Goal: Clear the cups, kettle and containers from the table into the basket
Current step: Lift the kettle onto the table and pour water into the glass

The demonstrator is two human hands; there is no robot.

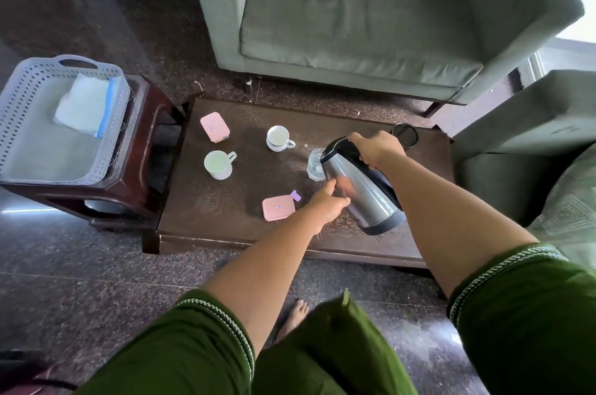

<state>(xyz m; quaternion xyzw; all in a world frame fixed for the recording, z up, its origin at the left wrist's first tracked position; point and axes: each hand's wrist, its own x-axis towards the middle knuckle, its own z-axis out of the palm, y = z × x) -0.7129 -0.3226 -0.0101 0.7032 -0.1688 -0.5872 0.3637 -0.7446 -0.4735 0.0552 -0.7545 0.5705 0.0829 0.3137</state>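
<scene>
Steel-bodied kettle (361, 188), black lid and base, tilted above the dark surface (225, 201) | right hand (375, 147) clenched on its handle, left hand (329, 204) steadying its side | advice: level it, carry left to the basket (19, 97) | cups (278, 137), pink containers (214, 126) remain.

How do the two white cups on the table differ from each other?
The far cup has a flared rim and a small pattern near its base; the near cup is a plain, straight-sided mug. The far cup's handle points right toward the kettle; the near cup's handle points up and right, toward the far pink container. Both are white, upright, look empty and stand untouched on the table.
</scene>
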